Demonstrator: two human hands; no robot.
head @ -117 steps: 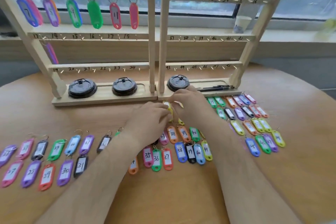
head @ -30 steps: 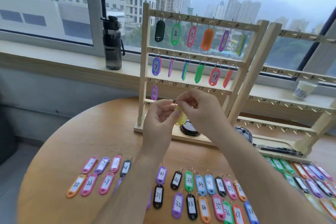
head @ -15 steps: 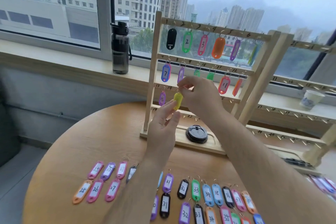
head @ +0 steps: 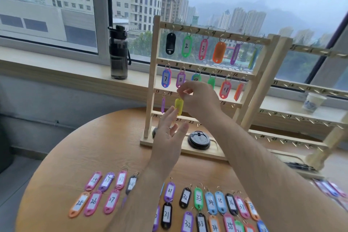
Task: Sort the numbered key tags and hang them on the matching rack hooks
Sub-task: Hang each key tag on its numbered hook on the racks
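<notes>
Yellow tag [head: 178,106], long axis vert., ring end to 12 o'clock, pinched by R hand [head: 199,98]; L hand [head: 168,132] at 6 o'clock, fingers straight, holding nothing.

green tag [head: 186,46] 2, blue tag [head: 166,79] 7

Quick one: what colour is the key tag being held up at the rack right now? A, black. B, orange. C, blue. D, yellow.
D: the right hand pinches the top of a yellow tag at the third rail of the rack, just right of the hanging purple tag, with the left hand open below it.
</notes>
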